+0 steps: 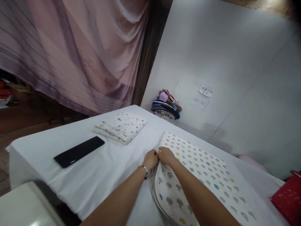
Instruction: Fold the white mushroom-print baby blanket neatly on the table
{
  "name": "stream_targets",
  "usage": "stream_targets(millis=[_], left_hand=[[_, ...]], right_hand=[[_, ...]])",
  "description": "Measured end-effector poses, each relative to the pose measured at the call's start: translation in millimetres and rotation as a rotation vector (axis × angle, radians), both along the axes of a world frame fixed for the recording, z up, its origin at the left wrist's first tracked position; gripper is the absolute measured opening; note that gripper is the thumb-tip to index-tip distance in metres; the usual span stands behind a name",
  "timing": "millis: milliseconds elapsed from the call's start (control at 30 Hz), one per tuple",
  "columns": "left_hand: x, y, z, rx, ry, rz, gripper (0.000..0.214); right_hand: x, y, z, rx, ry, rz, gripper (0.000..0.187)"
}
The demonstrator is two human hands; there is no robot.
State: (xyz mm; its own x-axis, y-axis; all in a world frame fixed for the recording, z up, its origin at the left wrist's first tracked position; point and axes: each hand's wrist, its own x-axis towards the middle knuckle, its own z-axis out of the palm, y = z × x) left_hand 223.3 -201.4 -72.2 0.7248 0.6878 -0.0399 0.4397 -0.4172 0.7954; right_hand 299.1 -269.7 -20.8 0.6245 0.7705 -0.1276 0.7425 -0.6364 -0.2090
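A white blanket (204, 166) printed with grey and coloured mushrooms lies in layers over the right side of the table, its rounded near edge showing several plies. At its left edge, my left hand (150, 159), with a bracelet at the wrist, is closed in a pinch on the fabric. Right beside it, my right hand (166, 156) also pinches that edge, and its forearm crosses over the blanket. The two hands nearly touch; the fingertips and the exact bit of cloth between them are partly hidden.
On the white-covered table (127, 160) lie a folded printed cloth (122, 125) and a black phone-like slab (79, 151). A stack of folded fabrics (166, 106) stands by the wall. A red object (288, 197) is at right, a pale chair-like thing (28, 205) at lower left.
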Motion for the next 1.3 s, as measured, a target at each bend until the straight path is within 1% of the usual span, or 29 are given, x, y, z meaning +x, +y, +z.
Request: stream_targets(millis=[67,233,367,467,567,800,900,1033,1167,1300], left_hand=[[-1.2,-0.3,-0.7,-0.007,-0.017,0.000,0.014],[-0.7,0.0,-3.0,-0.064,-0.045,0.025,0.013],[1.6,2.0,-4.4,-0.171,-0.059,0.068,0.022],[2.0,1.8,-4.9,-0.227,-0.073,0.079,0.028],[2.1,0.3,-5.0,-0.249,-0.079,0.087,0.032],[1.7,-2.0,-3.0,-0.307,-0.094,0.090,0.027],[-0.1,-2.9,-1.3,-0.293,-0.104,0.086,0.023],[-0.6,-3.5,-0.1,-0.224,-0.104,0.090,0.023],[0.7,-1.5,0.1,-0.200,-0.110,0.080,0.016],[-0.9,0.2,1.8,-0.200,-0.116,0.066,0.026]], right_hand=[[0.5,0.2,0.8,-0.003,0.001,0.015,0.034],[4.4,-0.5,0.9,-0.010,-0.002,0.031,0.036],[4.1,2.0,-2.7,0.008,0.011,0.038,0.029],[4.0,2.3,-6.1,0.023,0.037,0.039,0.029],[6.0,-0.5,-7.0,0.040,0.052,0.042,0.030],[7.2,-2.2,-6.5,0.044,0.098,0.054,0.025],[5.3,-1.8,-8.2,0.044,0.126,0.051,0.025],[4.8,-2.0,-8.8,0.053,0.160,0.039,0.023],[5.5,-1.7,-10.6,0.093,0.210,0.033,0.023],[5.0,-7.0,-16.6,0.152,0.305,0.044,0.032]])
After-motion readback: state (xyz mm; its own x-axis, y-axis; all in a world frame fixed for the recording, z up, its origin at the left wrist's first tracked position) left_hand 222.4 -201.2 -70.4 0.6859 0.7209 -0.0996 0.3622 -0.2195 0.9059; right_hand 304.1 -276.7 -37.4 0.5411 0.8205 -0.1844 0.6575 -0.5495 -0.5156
